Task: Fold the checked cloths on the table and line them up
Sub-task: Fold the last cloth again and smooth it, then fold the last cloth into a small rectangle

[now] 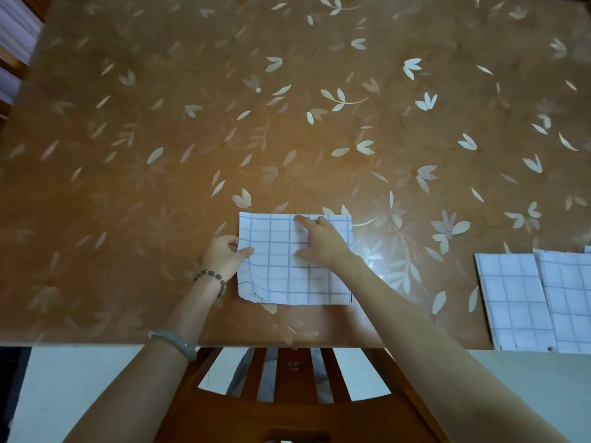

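A white cloth with a blue check (278, 276) lies folded flat near the table's front edge, in the middle. My left hand (224, 254) pinches its left edge between thumb and fingers. My right hand (319, 241) rests flat on top of the cloth, fingers spread, index finger reaching toward the far edge. The near left corner of the cloth curls slightly. Two folded checked cloths (511, 298) (569, 298) lie side by side at the right front of the table; the sliver of a third shows at the frame's right edge.
The table (224, 123) has a brown cover with pale flower prints. A wooden chair back (287, 394) stands against the front edge below my arms. Something pale and stacked (16, 33) sits off the far left corner.
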`<control>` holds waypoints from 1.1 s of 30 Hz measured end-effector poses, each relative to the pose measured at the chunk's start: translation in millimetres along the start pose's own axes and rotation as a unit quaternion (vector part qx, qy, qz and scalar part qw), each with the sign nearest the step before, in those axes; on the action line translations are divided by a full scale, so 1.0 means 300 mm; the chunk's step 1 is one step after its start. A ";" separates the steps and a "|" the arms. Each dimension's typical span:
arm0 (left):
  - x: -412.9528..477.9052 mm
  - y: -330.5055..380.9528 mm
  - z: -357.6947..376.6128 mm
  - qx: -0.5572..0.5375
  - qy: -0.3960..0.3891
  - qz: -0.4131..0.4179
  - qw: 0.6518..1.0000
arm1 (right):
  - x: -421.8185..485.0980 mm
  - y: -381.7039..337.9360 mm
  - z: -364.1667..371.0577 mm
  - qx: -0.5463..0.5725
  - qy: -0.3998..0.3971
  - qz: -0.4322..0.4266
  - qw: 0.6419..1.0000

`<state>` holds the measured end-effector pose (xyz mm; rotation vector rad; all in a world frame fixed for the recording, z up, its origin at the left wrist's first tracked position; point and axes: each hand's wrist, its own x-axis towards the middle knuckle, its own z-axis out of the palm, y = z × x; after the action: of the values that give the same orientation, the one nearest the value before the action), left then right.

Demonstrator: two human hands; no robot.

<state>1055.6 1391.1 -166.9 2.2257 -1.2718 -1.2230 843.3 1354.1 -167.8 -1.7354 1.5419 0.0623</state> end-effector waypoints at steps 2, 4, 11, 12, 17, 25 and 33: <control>0.007 -0.009 -0.007 0.008 0.000 0.006 1.000 | 0.003 -0.002 -0.004 -0.008 -0.021 0.008 1.000; 0.004 -0.012 -0.009 0.002 0.001 0.018 1.000 | 0.003 -0.003 -0.001 -0.030 -0.035 0.008 0.999; -0.049 -0.006 -0.014 -0.027 -0.104 0.023 0.994 | -0.009 -0.029 0.000 -0.106 -0.062 0.023 0.992; -0.050 -0.012 -0.015 -0.025 -0.108 0.021 0.994 | -0.011 -0.032 0.004 -0.114 -0.060 0.024 0.991; -0.061 -0.015 -0.011 -0.032 -0.102 0.023 0.994 | -0.015 -0.044 0.015 -0.127 -0.052 0.035 0.990; -0.074 -0.009 -0.006 -0.040 -0.084 0.001 0.996 | -0.134 -0.020 0.094 -0.141 0.061 -0.035 0.987; -0.082 -0.006 -0.008 -0.027 -0.076 -0.001 0.997 | -0.234 0.027 0.171 0.025 0.113 -0.091 0.989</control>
<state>1052.5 1411.8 -153.6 2.1312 -1.2736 -1.4351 841.5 1441.1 -170.5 -1.8872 1.5203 -0.2722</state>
